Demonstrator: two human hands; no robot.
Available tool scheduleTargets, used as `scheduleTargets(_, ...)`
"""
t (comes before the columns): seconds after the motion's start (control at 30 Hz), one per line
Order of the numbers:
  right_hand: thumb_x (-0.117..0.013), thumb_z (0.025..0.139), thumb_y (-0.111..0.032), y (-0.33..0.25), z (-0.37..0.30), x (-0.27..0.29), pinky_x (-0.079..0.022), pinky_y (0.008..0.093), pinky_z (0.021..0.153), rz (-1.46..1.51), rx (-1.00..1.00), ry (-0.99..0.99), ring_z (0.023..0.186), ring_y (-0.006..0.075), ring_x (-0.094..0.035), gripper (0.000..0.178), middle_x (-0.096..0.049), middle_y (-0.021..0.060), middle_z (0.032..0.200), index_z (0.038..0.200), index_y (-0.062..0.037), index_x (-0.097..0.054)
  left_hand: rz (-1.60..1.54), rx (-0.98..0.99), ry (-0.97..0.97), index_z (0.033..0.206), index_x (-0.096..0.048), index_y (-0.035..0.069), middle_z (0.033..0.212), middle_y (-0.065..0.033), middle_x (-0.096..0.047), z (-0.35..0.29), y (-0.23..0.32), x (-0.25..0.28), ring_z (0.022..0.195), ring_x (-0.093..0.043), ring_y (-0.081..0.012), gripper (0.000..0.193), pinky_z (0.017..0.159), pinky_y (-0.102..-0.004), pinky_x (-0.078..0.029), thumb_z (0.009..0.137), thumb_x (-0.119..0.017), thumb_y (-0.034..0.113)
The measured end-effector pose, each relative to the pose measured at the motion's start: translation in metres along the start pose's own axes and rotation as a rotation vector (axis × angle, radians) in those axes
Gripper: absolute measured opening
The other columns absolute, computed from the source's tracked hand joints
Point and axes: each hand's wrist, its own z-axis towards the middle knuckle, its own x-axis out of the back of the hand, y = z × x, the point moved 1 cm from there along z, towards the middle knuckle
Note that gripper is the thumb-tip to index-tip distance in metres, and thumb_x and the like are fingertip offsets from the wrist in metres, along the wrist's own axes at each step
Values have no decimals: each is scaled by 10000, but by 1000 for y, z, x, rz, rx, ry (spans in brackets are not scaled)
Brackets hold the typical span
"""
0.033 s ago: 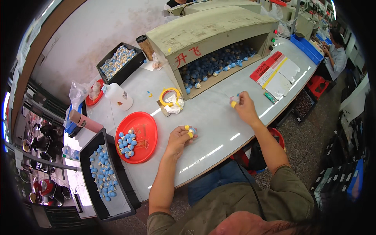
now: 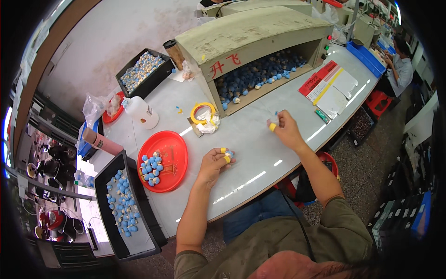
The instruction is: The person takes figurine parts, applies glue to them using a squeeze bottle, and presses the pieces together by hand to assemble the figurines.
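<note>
My left hand (image 2: pixel 214 163) is over the near middle of the table, thumb and fingers closed on a small blue-and-white ball-shaped piece (image 2: pixel 229 154). Yellow tape wraps two of its fingertips. To its right and farther off, my right hand (image 2: pixel 286 131) is held in a pinch, with yellow tape on a finger. A tiny bluish bit shows at its fingertips, too small to name. Left of my left hand lies a round red tray (image 2: pixel 175 160) with a cluster of blue-and-white balls (image 2: pixel 151 168).
A black bin (image 2: pixel 104 218) of similar balls stands at left; another black bin (image 2: pixel 165 76) is behind. A beige machine (image 2: pixel 255 35) holds many balls in its opening. Yellow tape roll (image 2: pixel 193 113), white bottle (image 2: pixel 141 114), pink flask (image 2: pixel 104 142), papers (image 2: pixel 327 86) and green marker (image 2: pixel 321 116) lie about.
My right hand has shifted slightly left, its fingers still pinched. My left hand stays almost in place with the ball-shaped piece. The whole view has moved a little.
</note>
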Motion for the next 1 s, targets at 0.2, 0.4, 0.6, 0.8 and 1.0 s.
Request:
scheduleTargets(0.2, -697, 824, -76, -43, -26, -59, -488, 281, 645, -5, 195, -346, 702, 163, -603, 300, -668, 138, 890, 1080, 8, -566, -88, -23, 25, 1138, -518, -23, 1049, -143, -650, 2, 1, 3, 922, -674, -202, 307, 790, -245, -555, 858, -637, 10)
scheduleTargets(0.4, -722, 776, -48, -32, -48, -69, -512, 299, 700, 103, 399, -237, 793, 227, -670, 292, -684, 169, 955, 1034, 13, -599, -62, 14, -16, 1127, -531, -24, 1017, -117, -651, 0, 0, 1, 896, -676, -192, 291, 791, -275, -574, 861, -644, 8)
scheduleTargets(0.6, -676, 798, -20, -16, -52, -69, -494, 277, 617, 144, 540, -195, 681, 157, -624, 226, -682, 128, 880, 1012, 11, -609, 21, 13, -65, 1130, -540, -60, 990, -104, -648, 0, -1, -3, 898, -669, -172, 310, 828, -283, -572, 852, -662, 3)
scheduleTargets(0.8, -669, 785, -15, -21, -52, -70, -505, 312, 592, 63, 669, -180, 649, 233, -649, 211, -680, 161, 856, 982, 14, -596, 111, -33, -131, 1168, -542, -91, 975, -108, -642, -1, -2, -3, 870, -663, -128, 378, 755, -210, -535, 810, -647, -35)
scheduleTargets(1.0, -712, 750, -55, -22, -52, -73, -496, 352, 574, 62, 641, -188, 625, 287, -636, 222, -675, 152, 813, 928, 9, -594, 145, -26, -129, 1150, -576, -71, 975, -93, -655, -2, -1, -3, 893, -665, -134, 343, 847, -252, -546, 827, -675, -15)
